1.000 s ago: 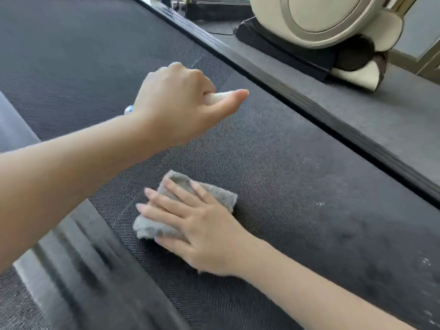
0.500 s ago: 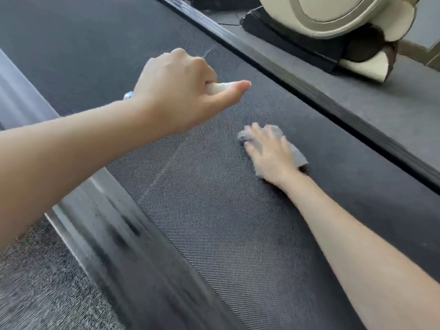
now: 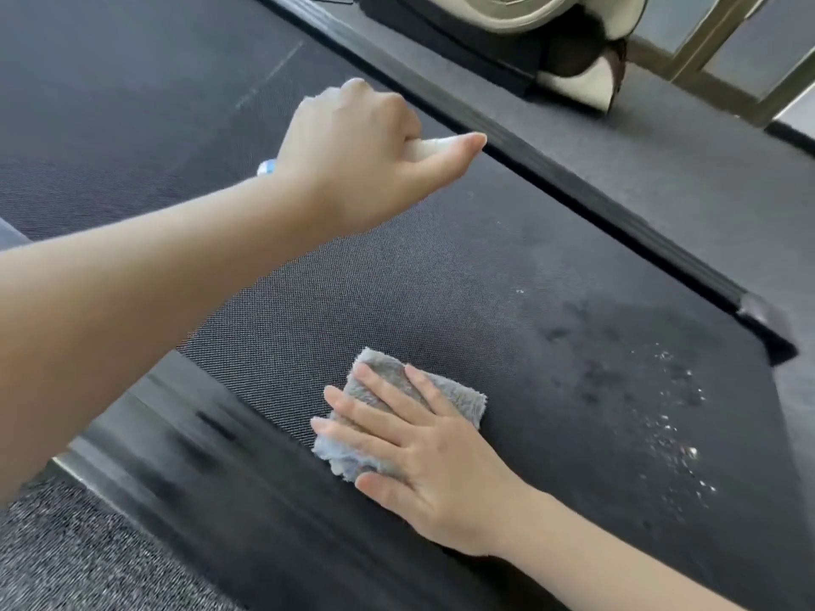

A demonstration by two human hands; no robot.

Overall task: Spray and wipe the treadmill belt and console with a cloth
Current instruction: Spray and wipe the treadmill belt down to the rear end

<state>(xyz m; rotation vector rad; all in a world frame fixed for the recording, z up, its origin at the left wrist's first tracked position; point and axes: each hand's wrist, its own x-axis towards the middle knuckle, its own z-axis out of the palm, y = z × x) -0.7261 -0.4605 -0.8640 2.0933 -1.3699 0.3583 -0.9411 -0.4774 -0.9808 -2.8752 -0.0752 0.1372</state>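
The dark woven treadmill belt (image 3: 441,275) fills most of the view. My right hand (image 3: 423,456) presses flat, fingers spread, on a folded grey fluffy cloth (image 3: 458,399) near the belt's left edge. My left hand (image 3: 353,156) hovers above the belt with its fingers curled round a white spray bottle (image 3: 430,147); only the white nozzle part and a bit of blue at the wrist side show. Wet patches and white droplets (image 3: 670,416) mark the belt at the right. The console is out of view.
A dark side rail (image 3: 176,438) runs along the belt's left edge, another (image 3: 573,187) along the far edge. Grey carpet (image 3: 66,557) lies at the lower left. A beige and black machine (image 3: 551,46) stands beyond the far rail.
My right hand has drawn the cloth back from the far side of the belt to the near left edge. My left hand keeps its grip on the bottle above the belt.
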